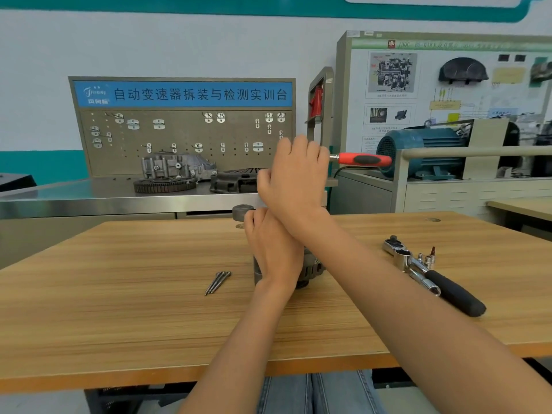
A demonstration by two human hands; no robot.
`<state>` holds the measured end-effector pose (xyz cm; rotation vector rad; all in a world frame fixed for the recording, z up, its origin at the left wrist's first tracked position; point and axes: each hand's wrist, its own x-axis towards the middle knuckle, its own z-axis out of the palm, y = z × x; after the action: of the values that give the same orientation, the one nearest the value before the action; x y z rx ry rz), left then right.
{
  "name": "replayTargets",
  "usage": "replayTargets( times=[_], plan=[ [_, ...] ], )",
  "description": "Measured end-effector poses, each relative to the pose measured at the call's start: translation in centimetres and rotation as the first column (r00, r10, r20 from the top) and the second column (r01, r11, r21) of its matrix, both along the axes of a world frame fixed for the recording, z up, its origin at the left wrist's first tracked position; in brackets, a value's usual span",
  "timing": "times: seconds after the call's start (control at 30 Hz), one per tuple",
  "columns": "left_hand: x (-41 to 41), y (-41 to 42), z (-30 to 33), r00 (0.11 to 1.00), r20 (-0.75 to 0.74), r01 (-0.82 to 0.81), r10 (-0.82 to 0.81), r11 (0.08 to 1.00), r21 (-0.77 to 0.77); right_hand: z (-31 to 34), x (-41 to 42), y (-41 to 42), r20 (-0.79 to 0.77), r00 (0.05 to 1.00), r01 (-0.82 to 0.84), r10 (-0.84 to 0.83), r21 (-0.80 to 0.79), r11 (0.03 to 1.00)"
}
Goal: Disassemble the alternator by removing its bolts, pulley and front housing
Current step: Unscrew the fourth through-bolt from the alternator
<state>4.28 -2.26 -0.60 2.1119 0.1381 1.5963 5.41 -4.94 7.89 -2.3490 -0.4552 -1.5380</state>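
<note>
The alternator stands on the wooden table, mostly hidden behind my left hand, which grips its body. My right hand crosses above the left and holds a red-handled wrench near its head, with the handle pointing right. The wrench head and the top of the alternator are hidden by my hands. A dark round part that looks like the pulley sits by the table's far edge, just left of my left fingers. Beside it lies a small washer. Long thin bolts lie together left of the alternator.
A black-handled ratchet with small sockets lies on the right of the table. Behind the table stands a steel bench with a pegboard, a gear ring and engine parts. A blue motor is at the back right.
</note>
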Motion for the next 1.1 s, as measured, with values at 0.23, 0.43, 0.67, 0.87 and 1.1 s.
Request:
replayTargets(
  times=[0.23, 0.43, 0.67, 0.87, 1.1],
  plan=[
    [-0.5, -0.2, 0.4, 0.997, 0.010, 0.076, -0.075, 0.997, -0.023, 1.9, 0.3, -0.3, 0.031, 0.525, -0.673, 0.850, 0.626, 0.393],
    [-0.4, 0.2, 0.3, 0.999, -0.028, 0.037, -0.037, 0.999, -0.009, 2.7, 0.5, -0.7, 0.208, 0.124, -0.521, 0.970, 0.846, -0.114],
    [-0.3, 0.2, 0.3, 0.999, -0.010, 0.031, -0.031, 1.000, 0.001, -0.3, 0.0, 0.5, 0.045, 0.998, 0.052, -0.052, 0.007, 0.999],
    [-0.6, 0.0, 0.3, 0.994, 0.009, 0.111, -0.111, 0.992, -0.054, 1.7, 0.4, -0.6, -0.019, 0.534, -0.668, 0.845, 0.603, 0.436],
    [-0.8, 0.3, 0.3, 0.996, -0.009, 0.090, -0.091, 0.995, -0.051, 2.8, 0.3, -1.0, 0.072, 0.196, -0.551, 0.978, 0.833, 0.049]
  ],
)
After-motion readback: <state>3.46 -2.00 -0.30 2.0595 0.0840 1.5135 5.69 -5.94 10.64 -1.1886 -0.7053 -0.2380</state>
